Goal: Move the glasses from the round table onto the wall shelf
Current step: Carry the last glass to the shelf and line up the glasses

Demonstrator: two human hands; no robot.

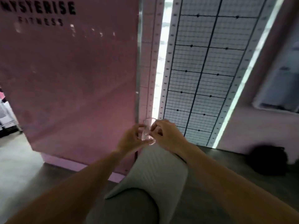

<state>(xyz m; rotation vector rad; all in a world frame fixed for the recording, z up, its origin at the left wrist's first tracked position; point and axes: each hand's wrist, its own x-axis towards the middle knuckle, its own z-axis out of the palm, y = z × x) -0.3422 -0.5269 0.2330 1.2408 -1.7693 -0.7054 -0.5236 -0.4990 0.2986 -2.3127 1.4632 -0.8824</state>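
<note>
Both hands (148, 136) grip glass (148, 131) w/ pink wall (69, 81) behind.

Dim overall, lit mainly by two bright white light strips (159, 65) flanking the grid panel (203, 70), the left one blown out. Smeared by motion blur throughout; lettering (38, 9) on the pink wall (69, 81) soft, edges bowed by wide-angle distortion.

1. Fingers of the left hand (131, 138) and right hand (165, 135) are covering parts of the clear glass (148, 131).
2. Motion blur is smearing the black object (269, 160) beyond recognition.
3. The frame's top edge is cropping the wall lettering (38, 8).
</note>
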